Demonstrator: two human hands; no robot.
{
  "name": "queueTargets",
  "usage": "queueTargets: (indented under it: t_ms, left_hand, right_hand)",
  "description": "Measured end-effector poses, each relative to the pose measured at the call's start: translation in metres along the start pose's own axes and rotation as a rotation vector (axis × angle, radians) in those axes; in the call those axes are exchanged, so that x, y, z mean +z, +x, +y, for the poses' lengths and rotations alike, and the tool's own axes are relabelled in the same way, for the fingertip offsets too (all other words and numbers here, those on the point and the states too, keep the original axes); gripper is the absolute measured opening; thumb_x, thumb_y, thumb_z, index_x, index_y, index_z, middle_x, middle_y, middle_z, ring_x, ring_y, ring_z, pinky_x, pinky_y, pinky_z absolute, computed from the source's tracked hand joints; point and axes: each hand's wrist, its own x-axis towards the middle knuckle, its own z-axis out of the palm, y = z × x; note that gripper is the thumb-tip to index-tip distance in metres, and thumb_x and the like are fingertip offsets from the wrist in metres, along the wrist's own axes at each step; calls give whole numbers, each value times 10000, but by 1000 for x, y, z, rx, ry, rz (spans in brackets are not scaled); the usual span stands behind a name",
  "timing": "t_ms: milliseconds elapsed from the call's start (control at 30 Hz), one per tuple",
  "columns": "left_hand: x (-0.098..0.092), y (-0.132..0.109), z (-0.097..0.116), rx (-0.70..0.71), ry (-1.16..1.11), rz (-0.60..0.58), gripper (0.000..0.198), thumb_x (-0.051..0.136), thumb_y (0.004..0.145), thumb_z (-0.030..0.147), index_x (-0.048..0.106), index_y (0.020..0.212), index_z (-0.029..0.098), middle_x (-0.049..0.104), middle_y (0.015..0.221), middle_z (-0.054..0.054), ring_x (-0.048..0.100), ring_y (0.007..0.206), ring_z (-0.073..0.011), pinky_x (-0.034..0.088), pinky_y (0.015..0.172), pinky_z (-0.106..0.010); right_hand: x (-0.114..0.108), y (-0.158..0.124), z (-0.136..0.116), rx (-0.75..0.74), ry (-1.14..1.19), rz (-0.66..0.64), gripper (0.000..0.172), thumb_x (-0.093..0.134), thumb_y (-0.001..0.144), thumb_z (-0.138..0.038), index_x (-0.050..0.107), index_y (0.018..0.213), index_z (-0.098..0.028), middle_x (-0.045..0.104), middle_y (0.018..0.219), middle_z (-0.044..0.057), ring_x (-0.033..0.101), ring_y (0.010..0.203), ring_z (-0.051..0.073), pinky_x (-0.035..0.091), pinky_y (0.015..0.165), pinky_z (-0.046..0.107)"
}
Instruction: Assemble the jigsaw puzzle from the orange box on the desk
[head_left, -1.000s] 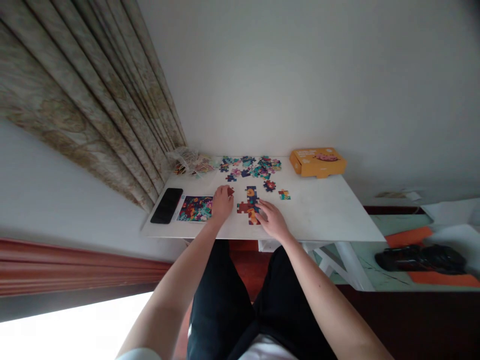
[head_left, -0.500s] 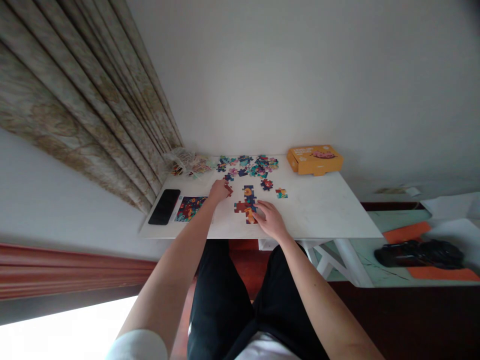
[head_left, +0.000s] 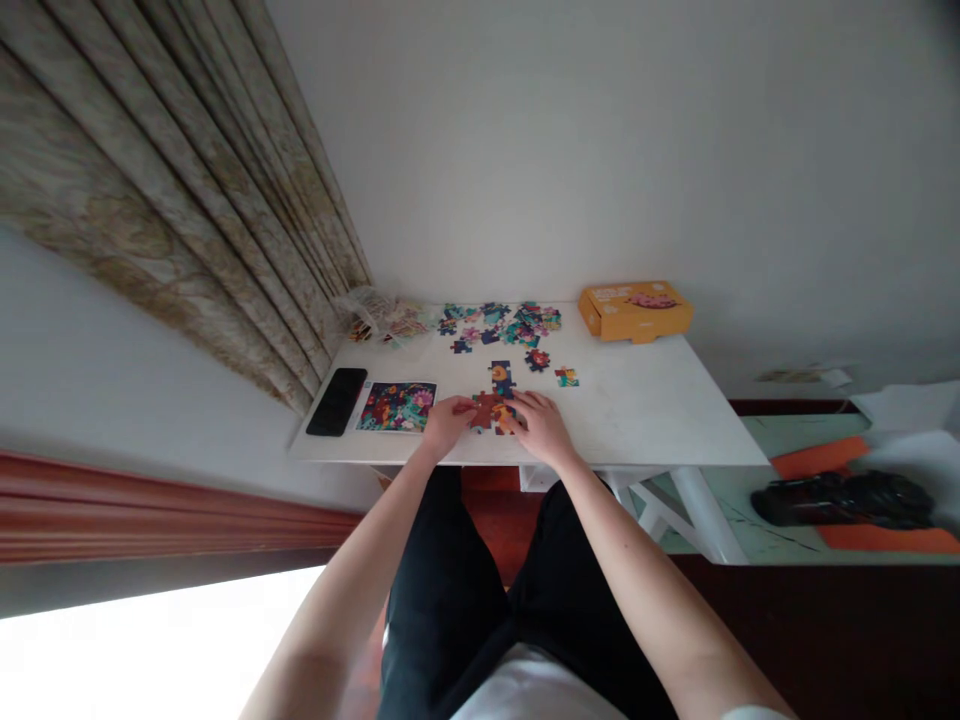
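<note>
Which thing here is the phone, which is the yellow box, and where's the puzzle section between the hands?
Phone (head_left: 337, 402): head view, middle of its dark upper face.
Yellow box (head_left: 639, 325): head view, on its front side.
Puzzle section (head_left: 486, 408): head view, on its reddish-brown part.

Can't see all of the joined puzzle (head_left: 493, 405), with some hidden under the right hand (head_left: 543, 428). Just left of it, can't tell pinching from touching in the left hand (head_left: 448, 425). Past the joined puzzle, can't count the heaped loose pieces (head_left: 526, 324). Farther back and to its right, can't read the tiny words on the yellow box (head_left: 637, 313). Far left of the joined puzzle, can't see the top of the curtain (head_left: 202, 170), cut off. Far right of it, can't name the shiny black thing (head_left: 840, 500).
</note>
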Motion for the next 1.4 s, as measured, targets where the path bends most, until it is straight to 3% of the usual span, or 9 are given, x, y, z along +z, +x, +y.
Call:
queueTargets:
  t_ms: [133,300,467,667,867,1133,1267,1400]
  left_hand:
    - [2,-10,4,186,316,6,157,653,898,160,777,978,210,788,986,-53,728,927,-196,558,900,-314]
    - [7,-29,4,431,606,109,222,604,957,182,754,1117,211,727,1195,-114,676,1129,-247,527,1040,-397]
    - [10,-45,-2,655,697,-50,370,556,1023,264,650,1380,242,625,1456,-116,557,1377,-257,411,1190,-468]
    - [5,-44,-3,618,741,-162,400,516,1050,271,620,1437,262,583,1531,-105,493,1459,-244,345,1225,-512]
    - [10,-45,-5,603,769,-139,389,528,1050,279,632,1425,278,601,1516,-85,478,1473,-249,276,1252,-546]
    - [10,-47,-4,648,785,-122,395,531,1043,274,640,1422,279,625,1487,-94,508,1448,-259,305,1241,-545]
    - [9,-38,5,688,800,-128,306,572,1026,311,725,1290,288,706,1370,-85,598,1329,-267,318,1228,-556]
    - [8,-23,16,767,775,-137,236,558,1025,282,771,1123,255,747,1250,-75,660,1196,-247,397,1176,-501]
  right_hand:
    - [0,0,0,2,0,1,355,563,1017,-354,709,1329,-266,650,1454,78,560,1338,294,421,1140,497]
    - [2,0,1,-1,30,8,359,561,1010,-354,709,1332,-298,655,1446,73,564,1338,306,427,1136,535]
    - [3,-1,3,-14,27,14,358,572,994,-325,720,1318,-283,662,1435,78,565,1336,302,413,1162,532]
    - [6,-2,6,-21,29,17,368,582,973,-279,721,1314,-274,658,1440,73,566,1336,287,409,1180,516]
    - [5,-2,4,-16,25,18,362,589,975,-296,723,1311,-271,658,1442,72,565,1339,294,419,1171,517]
    - [4,-1,3,-9,42,20,362,584,977,-309,725,1310,-292,665,1429,77,568,1338,304,420,1165,548]
    - [7,-2,4,-13,103,52,330,585,969,-307,744,1258,-291,687,1389,79,587,1313,289,436,1154,518]
    - [4,0,17,85,192,215,285,533,991,-325,769,1122,-231,748,1194,117,654,1149,274,492,1067,452]
